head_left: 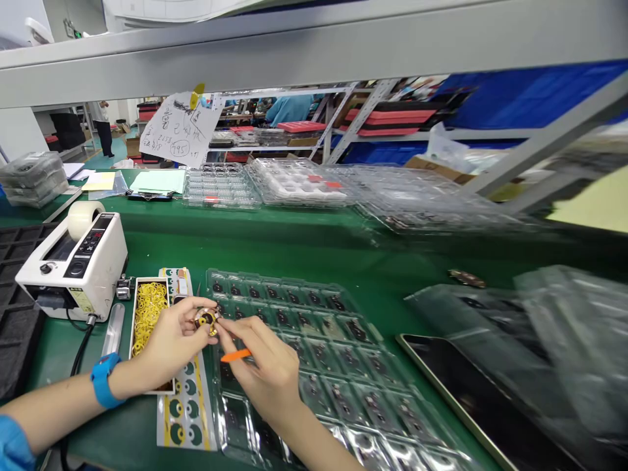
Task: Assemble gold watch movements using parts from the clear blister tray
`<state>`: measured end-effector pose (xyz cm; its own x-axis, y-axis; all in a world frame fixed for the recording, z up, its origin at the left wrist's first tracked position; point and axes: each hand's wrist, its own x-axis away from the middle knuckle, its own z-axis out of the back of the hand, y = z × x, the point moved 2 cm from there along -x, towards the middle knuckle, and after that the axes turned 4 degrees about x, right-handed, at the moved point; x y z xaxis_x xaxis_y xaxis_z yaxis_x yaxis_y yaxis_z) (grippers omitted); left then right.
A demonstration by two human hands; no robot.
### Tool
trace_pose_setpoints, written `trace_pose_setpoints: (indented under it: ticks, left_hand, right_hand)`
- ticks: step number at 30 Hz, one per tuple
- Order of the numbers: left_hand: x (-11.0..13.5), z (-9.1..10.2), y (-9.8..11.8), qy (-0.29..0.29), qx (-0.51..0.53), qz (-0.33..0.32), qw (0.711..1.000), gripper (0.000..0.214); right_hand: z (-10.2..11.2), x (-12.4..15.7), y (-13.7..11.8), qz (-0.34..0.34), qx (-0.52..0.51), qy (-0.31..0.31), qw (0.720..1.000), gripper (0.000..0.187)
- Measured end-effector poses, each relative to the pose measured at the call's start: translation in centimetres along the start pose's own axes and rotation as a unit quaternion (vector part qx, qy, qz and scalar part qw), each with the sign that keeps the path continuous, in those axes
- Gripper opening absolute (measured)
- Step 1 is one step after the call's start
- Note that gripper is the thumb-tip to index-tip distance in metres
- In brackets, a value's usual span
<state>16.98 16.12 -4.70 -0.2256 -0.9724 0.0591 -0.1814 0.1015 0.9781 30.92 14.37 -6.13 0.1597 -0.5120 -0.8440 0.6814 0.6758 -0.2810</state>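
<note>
Head cam: left hand (169, 340) has thumb and fingers clamped on a small round gold-and-black part (205, 320), right over the clear blister tray (275, 279)'s left edge, near its far-left corner. Right hand (272, 366)'s fingers are curled round an orange stick (235, 355), tips touching that part. Yellow rings (150, 307) sit boxed just beside that edge.

1. A white tape dispenser (108, 258) stands at the left, a tape roll (81, 222) on top.
2. A dark-screened phone (471, 399) lies at the near right.
3. A handwritten sheet (169, 140) hangs below a grey beam (314, 52), far left of centre.
4. Clear plastic cases (32, 180) are stacked far left.
5. A person (102, 127) stands beyond.
</note>
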Motion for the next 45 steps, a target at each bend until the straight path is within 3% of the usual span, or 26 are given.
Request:
trace_pose_setpoints:
  ticks: [7,11,19,24,29,34,36,39,42,45]
  left_hand:
    - [1.1,-0.6,-0.2,-0.054,-0.095,-0.029,0.994,0.044]
    - [1.1,-0.5,-0.3,-0.070,-0.150,-0.033,0.986,0.047]
    - [0.3,0.7,-0.5,-0.027,-0.262,-0.051,0.963,0.047]
    - [-0.2,3.9,0.9,0.052,-0.142,-0.065,0.986,0.040]
    - [0.6,6.7,3.0,0.152,-0.059,-0.026,0.986,0.042]
    - [1.0,7.6,2.5,0.146,-0.037,-0.007,0.989,0.048]
    - [1.0,7.9,2.2,0.140,-0.024,-0.006,0.990,0.051]
    - [1.2,8.3,2.0,0.140,-0.019,0.006,0.990,0.057]
    - [1.5,8.4,2.2,0.140,-0.015,0.017,0.990,0.057]
    - [1.9,8.1,2.3,0.137,-0.004,0.025,0.990,0.056]
  right_hand:
    - [-0.3,-0.1,0.5,-0.126,-0.095,-0.024,0.987,0.010]
    - [-0.5,-0.3,0.8,-0.165,-0.123,-0.045,0.978,0.011]
    - [-0.3,-0.9,0.5,-0.184,-0.224,-0.114,0.950,0.017]
    - [-0.4,-0.5,-0.8,-0.148,-0.244,-0.164,0.944,0.017]
    - [-2.7,1.3,-3.2,-0.058,-0.173,-0.255,0.950,0.016]
    - [-3.8,2.1,-3.6,-0.081,-0.056,-0.323,0.941,0.018]
    - [-2.8,1.3,-1.7,-0.136,0.004,-0.339,0.931,0.015]
    - [0.5,-0.5,4.5,-0.265,0.140,-0.333,0.894,0.015]
    - [4.6,-1.7,12.1,-0.394,0.288,-0.327,0.809,0.021]
    - [7.1,-1.4,17.3,-0.463,0.351,-0.371,0.724,0.022]
